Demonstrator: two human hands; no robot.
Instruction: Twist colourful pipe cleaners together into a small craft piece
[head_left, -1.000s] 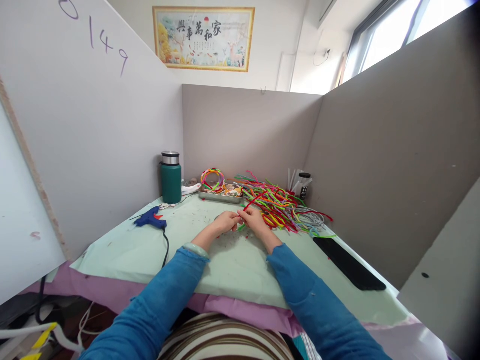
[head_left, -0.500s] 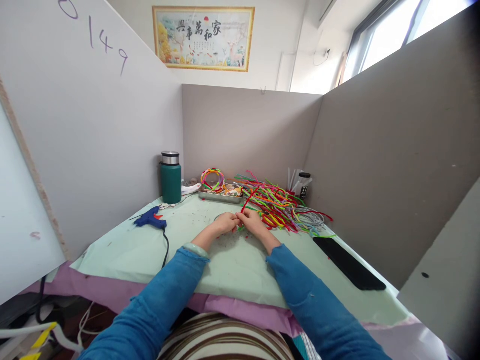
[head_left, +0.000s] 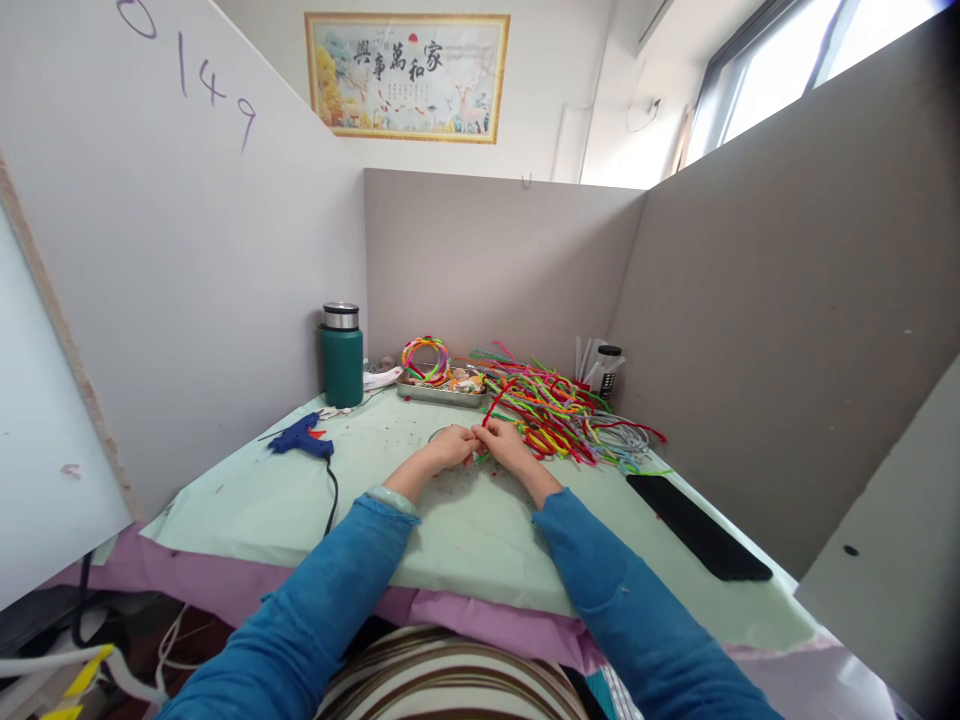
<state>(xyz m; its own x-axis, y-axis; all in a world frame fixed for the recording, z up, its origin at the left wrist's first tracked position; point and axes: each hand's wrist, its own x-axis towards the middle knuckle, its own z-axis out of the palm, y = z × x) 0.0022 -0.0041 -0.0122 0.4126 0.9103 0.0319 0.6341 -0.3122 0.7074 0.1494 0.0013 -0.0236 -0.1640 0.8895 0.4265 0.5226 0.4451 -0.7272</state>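
My left hand (head_left: pixel 453 447) and my right hand (head_left: pixel 507 444) meet over the middle of the table, fingertips pinched together. Between them is a red pipe cleaner (head_left: pixel 492 404), its free end sticking up and away to the right. Small red and green bits show just under the fingers, too small to make out. Right behind my right hand spreads a tangled heap of coloured pipe cleaners (head_left: pixel 559 405). The fingers hide the lower part of the red one.
A metal tray (head_left: pixel 442 397) with a ring of twisted pipe cleaners (head_left: pixel 407 360) stands at the back. To the left are a green bottle (head_left: pixel 343 366) and a blue glue gun (head_left: pixel 302 437) with its cord. A black flat strip (head_left: pixel 699 528) lies right; grey partitions (head_left: pixel 502 260) enclose the table.
Almost nothing differs. The tip of the red pipe cleaner has shifted very slightly; both hands stay in place.
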